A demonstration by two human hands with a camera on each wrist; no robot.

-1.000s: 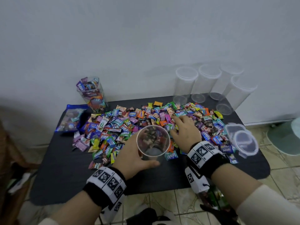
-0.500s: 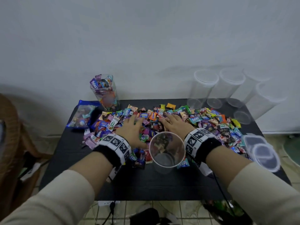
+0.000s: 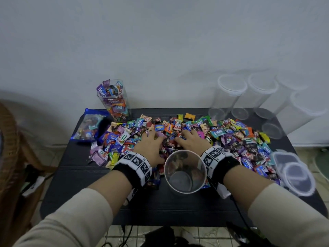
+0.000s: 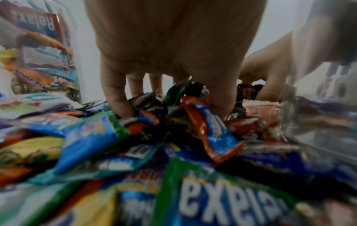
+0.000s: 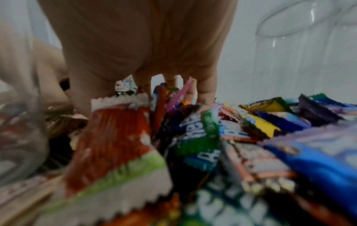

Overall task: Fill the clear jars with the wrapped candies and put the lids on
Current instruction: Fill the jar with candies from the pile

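A wide pile of wrapped candies covers the black table. An empty clear jar stands open at the pile's near edge, between my wrists. My left hand and right hand lie side by side on the pile just behind it. In the left wrist view my left hand digs down with thumb and fingers bunching candies. The right wrist view shows my right hand clawed the same way around upright wrappers.
A candy-filled jar stands at the back left beside a blue candy bag. Several empty clear jars line the back right. Clear lids are stacked at the right edge. A wicker chair stands left of the table.
My left hand has let go of the empty jar and moved onto the pile beside the right hand. Both hands now dig into the candies behind the jar.
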